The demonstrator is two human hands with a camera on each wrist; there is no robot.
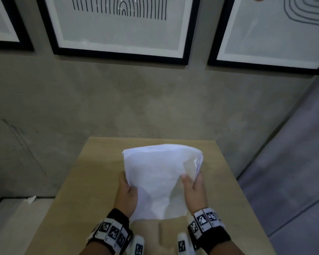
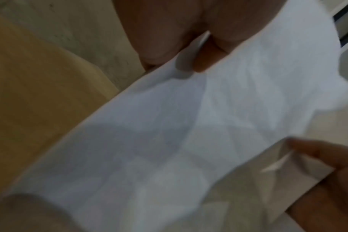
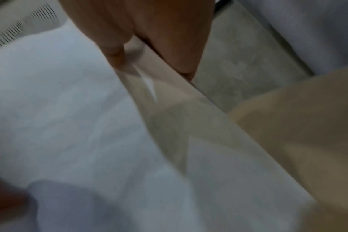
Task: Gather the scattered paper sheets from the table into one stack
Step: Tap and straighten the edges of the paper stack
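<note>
A bundle of white paper sheets is held up above the light wooden table, bowed and fanning slightly at its far right corner. My left hand grips the bundle's left edge, thumb on top. My right hand grips the right edge the same way. In the left wrist view the sheets fill the frame, pinched under my left hand, with fingertips of the other hand at the lower right. The right wrist view shows my right hand pinching the paper.
The table stands against a grey concrete wall hung with black-framed prints. A grey floor lies to the right. A dark-edged panel lies low at the left beside the table.
</note>
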